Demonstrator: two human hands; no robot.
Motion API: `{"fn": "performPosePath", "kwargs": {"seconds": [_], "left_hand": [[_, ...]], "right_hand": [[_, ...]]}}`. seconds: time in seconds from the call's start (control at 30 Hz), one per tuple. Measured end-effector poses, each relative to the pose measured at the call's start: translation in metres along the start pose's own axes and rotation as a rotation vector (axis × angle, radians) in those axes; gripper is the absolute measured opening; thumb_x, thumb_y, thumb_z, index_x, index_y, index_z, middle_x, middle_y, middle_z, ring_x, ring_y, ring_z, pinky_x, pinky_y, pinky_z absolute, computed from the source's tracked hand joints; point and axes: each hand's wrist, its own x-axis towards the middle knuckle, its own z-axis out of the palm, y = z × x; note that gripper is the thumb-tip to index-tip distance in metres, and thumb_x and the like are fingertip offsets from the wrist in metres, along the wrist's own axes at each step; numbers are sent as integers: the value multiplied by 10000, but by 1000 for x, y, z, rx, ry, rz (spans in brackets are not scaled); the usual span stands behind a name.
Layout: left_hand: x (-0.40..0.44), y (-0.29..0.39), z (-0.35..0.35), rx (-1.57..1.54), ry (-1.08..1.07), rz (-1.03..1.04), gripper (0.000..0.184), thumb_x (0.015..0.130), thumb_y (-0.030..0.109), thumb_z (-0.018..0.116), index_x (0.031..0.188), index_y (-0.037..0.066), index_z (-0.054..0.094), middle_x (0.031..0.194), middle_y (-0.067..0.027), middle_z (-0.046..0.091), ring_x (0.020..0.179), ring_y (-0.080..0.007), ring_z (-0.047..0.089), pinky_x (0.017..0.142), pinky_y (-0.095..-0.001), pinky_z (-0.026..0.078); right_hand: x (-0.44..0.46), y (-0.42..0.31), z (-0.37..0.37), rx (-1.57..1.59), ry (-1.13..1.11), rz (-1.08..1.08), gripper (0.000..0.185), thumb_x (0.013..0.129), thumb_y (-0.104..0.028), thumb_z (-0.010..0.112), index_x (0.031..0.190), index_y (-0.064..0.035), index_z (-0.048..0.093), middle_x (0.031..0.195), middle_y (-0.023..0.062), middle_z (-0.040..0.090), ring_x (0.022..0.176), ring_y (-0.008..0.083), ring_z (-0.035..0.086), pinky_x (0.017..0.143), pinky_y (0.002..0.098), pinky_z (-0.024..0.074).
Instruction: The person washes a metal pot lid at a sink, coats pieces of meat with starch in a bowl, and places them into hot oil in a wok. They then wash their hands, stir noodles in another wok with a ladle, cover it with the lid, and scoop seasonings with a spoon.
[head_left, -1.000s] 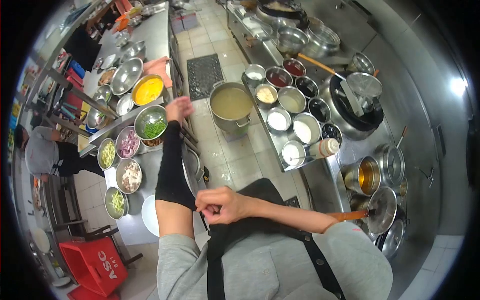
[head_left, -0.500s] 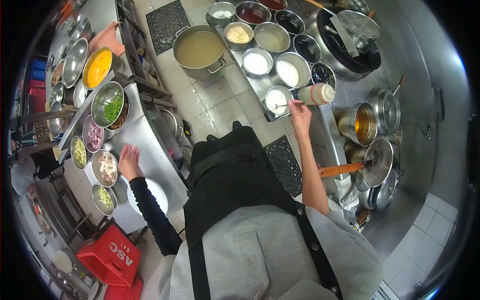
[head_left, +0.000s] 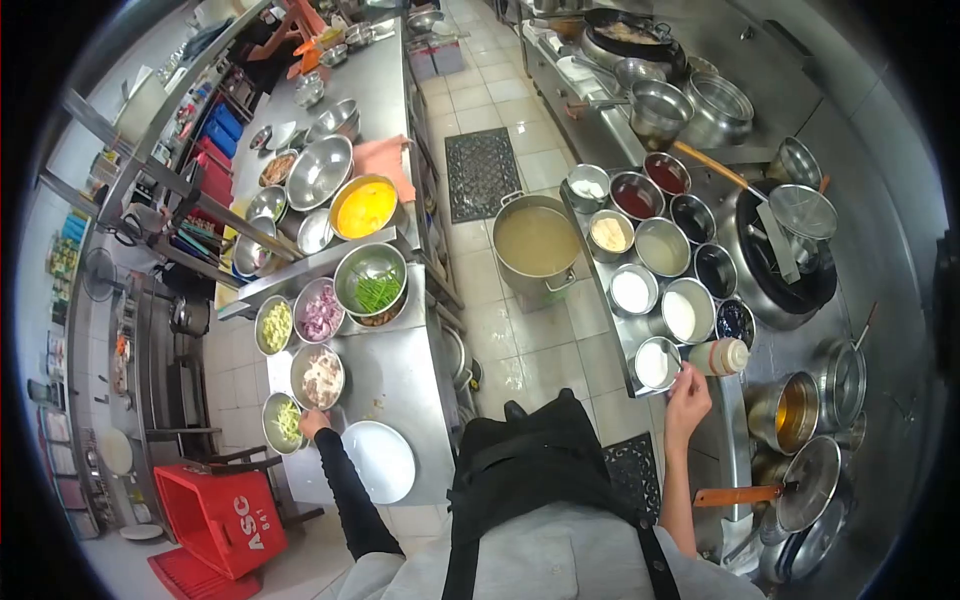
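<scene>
My left hand (head_left: 313, 423) is at the lower rim of a steel bowl of sliced meat (head_left: 320, 375), its fingers closed at the edge. White patches lie on the pale meat. Close by on the left sits a bowl of shredded green vegetable (head_left: 284, 421). A white plate (head_left: 378, 462) lies right of my left forearm. On the other side, my right hand (head_left: 688, 397) pinches the thin handle of a spoon (head_left: 680, 364). The spoon's head is down in a steel container of white powder (head_left: 656, 363), beside a squeeze bottle (head_left: 720, 357).
Seasoning containers (head_left: 663, 248) crowd the right counter, near a wok (head_left: 785, 270) and a strainer (head_left: 803, 212). A large pot of broth (head_left: 537, 240) stands in the aisle. Bowls of green beans (head_left: 376, 290) and chopped onion (head_left: 320, 312) line the left table. A red crate (head_left: 225, 520) is below.
My left hand has come down from above the table to the meat bowl's rim. My right hand stays at the white powder container with the spoon. The view has tilted up and shifted left.
</scene>
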Motion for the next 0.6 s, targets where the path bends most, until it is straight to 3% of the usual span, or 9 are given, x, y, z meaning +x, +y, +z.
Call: {"fn": "performPosePath", "kwargs": {"seconds": [0.03,0.07,0.17,0.23,0.27,0.43,0.53,0.57,0.6], "left_hand": [[-9,4,6,-80,116,88,249,831,165,522,857,-55,634,669,-166,629,544,-232,642,442,-344,504],[-3,-1,8,-36,141,108,271,804,171,535,900,-62,635,752,-192,644,617,-271,650,540,-369,507],[78,-50,4,492,-164,128,412,725,188,576,1031,-82,637,1000,-269,690,835,-387,673,834,-445,517],[45,-10,1,220,-324,-69,377,759,105,540,1080,-88,581,911,-224,669,651,-308,667,586,-396,564],[8,16,-2,42,-333,-35,270,771,84,512,964,-97,567,764,-186,651,536,-268,648,457,-351,545],[-29,35,7,198,-512,-36,582,740,-34,510,1311,-86,413,1013,-260,625,674,-339,688,528,-399,616],[-36,25,14,181,-604,47,615,738,-60,494,1345,-86,392,1009,-266,627,690,-363,699,531,-399,618],[-55,39,14,180,-613,3,577,764,-50,549,1331,-62,441,1015,-244,637,745,-329,700,612,-386,628],[-58,39,16,219,-618,32,585,763,-53,546,1338,-65,438,1019,-250,636,738,-333,701,605,-393,628]], "right_hand": [[12,-3,12,183,48,112,224,1009,-149,575,1017,51,676,788,87,667,638,135,612,567,303,494],[22,-7,23,359,93,229,229,1008,-153,579,1013,54,676,779,91,674,631,142,621,562,302,502],[52,29,59,485,96,321,280,1001,-222,610,1047,47,673,821,89,702,694,129,659,607,260,538],[56,18,74,526,133,259,268,1007,-211,596,1026,47,670,777,87,699,663,134,647,607,279,537],[60,32,85,576,115,229,266,1012,-208,587,1010,47,665,782,105,698,645,126,633,589,275,527],[66,30,111,624,165,274,225,1014,-136,544,993,64,648,728,111,654,580,127,593,513,272,518],[79,39,130,660,167,296,215,1007,-117,539,981,68,645,723,110,652,575,127,591,503,273,517],[83,43,134,679,167,301,213,1005,-113,537,977,70,644,722,110,651,573,127,591,500,273,516],[87,44,138,668,158,310,212,1004,-110,536,973,71,643,722,112,652,569,127,589,502,272,517]]}}
